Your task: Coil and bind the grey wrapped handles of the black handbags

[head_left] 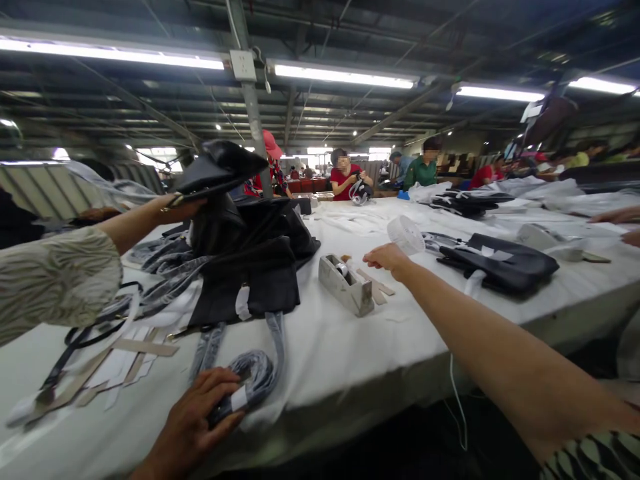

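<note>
My left hand [193, 420] is at the near table edge, its fingers closed around a coiled bag strap [255, 373] in clear plastic film with a white band. The strap belongs to a black handbag [245, 283] lying flat, a white wrapped piece on its front. My right hand [390, 259] reaches across the table, fingers pinched together; what they hold, if anything, is too small to make out. Just left of it stands a grey tape dispenser [345, 285] with a small roll inside. Behind my right hand is a whitish roll [406, 235].
From the left, a co-worker's hand [183, 207] holds up a black bag piece [217, 167]. Straps and paper strips [133, 360] lie at left, beige strips [379, 287] beside the dispenser. Another black bag [500, 261] lies at right. Several people work across the table.
</note>
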A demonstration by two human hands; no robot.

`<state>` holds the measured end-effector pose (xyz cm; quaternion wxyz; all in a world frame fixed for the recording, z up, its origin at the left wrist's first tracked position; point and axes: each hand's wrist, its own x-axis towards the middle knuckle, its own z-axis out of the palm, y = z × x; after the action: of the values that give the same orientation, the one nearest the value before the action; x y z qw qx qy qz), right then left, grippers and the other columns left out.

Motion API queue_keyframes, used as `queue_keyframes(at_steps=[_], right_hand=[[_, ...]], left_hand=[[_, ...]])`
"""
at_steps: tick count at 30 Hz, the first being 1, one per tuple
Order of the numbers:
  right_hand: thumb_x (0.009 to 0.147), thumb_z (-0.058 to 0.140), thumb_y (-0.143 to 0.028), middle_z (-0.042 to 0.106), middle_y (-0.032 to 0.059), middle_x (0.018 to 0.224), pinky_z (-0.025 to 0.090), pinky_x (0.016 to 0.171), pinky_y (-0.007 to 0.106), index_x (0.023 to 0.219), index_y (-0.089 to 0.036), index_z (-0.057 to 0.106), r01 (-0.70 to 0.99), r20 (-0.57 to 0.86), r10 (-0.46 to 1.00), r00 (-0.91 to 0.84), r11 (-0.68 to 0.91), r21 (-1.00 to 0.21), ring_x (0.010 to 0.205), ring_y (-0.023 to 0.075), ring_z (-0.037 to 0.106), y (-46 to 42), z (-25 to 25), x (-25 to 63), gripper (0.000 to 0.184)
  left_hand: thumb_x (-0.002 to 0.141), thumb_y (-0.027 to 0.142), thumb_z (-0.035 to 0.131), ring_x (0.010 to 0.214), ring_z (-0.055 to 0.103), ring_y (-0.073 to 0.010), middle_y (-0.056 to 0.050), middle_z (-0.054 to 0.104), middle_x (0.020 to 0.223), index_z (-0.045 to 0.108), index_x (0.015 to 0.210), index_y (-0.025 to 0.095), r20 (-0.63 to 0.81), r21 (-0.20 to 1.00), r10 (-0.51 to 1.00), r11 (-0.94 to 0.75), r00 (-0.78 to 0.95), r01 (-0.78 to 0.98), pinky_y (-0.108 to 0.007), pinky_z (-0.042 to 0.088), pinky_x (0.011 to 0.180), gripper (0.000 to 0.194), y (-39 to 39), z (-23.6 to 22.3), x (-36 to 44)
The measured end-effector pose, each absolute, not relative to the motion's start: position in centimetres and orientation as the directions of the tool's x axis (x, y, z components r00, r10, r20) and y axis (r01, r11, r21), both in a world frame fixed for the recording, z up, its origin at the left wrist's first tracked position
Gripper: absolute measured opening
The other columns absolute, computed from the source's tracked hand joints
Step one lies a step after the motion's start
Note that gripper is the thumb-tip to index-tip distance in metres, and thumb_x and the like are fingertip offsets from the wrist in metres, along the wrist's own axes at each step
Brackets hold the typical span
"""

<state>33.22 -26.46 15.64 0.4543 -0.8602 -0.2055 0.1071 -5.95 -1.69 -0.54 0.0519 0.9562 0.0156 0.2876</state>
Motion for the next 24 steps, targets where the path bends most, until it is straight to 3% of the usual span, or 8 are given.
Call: queue_keyframes(at_steps=[5, 13, 18, 24], right_hand=[[0.079, 0.067, -0.016, 0.057, 0.0003, 0.055, 0.037, 0.045, 0.019, 0.074, -0.008, 0.069, 0.07, -0.193, 0.46, 0.867, -0.495, -0.866, 0.047, 0.0065, 0.05, -29.6, 15.3, 32.3, 0.01], [0.076, 0.067, -0.02, 0.051, -0.0031, 0.047, 0.036, 0.044, 0.02, 0.07, -0.01, 0.066, -0.066, -0.265, 0.444, 0.856, -0.414, -0.908, 0.041, 0.0054, 0.044, -31.7, 10.0, 30.5, 0.013], [0.088, 0.061, -0.03, 0.05, -0.0068, 0.052, 0.037, 0.044, 0.018, 0.072, -0.013, 0.06, -0.038, -0.255, 0.391, 0.885, -0.484, -0.874, 0.043, 0.0051, 0.044, -29.9, 6.8, 30.3, 0.024], [0.08, 0.063, -0.021, 0.047, -0.0028, 0.044, 0.03, 0.044, 0.023, 0.058, -0.014, 0.061, 0.136, -0.144, 0.441, 0.886, -0.543, -0.829, 0.042, 0.0083, 0.04, -28.7, 6.5, 26.3, 0.023]], left_hand=[[0.081, 0.052, 0.063, 0.105, 0.06, -0.0227, -0.004, 0.066, 0.109, 0.067, 0.099, 0.025, 0.547, 0.171, 0.099, -0.985, 0.831, 0.005, -0.033, 0.051, 0.094, 0.033, -1.8, -0.7, -6.0], [0.081, 0.049, 0.064, 0.106, 0.06, -0.0232, -0.005, 0.066, 0.109, 0.067, 0.1, 0.025, 0.533, 0.169, 0.105, -0.986, 0.839, 0.016, -0.034, 0.051, 0.094, 0.031, -1.9, -0.8, -6.0], [0.081, 0.046, 0.065, 0.103, 0.06, -0.0222, -0.005, 0.066, 0.106, 0.067, 0.096, 0.023, 0.523, 0.148, 0.083, -0.989, 0.848, 0.005, -0.032, 0.051, 0.091, 0.028, -1.7, -0.6, -5.8], [0.082, 0.037, 0.064, 0.101, 0.058, -0.0212, -0.006, 0.064, 0.105, 0.066, 0.096, 0.021, 0.464, 0.179, 0.128, -0.983, 0.877, 0.048, -0.033, 0.049, 0.091, 0.022, -2.7, 0.4, -5.8]])
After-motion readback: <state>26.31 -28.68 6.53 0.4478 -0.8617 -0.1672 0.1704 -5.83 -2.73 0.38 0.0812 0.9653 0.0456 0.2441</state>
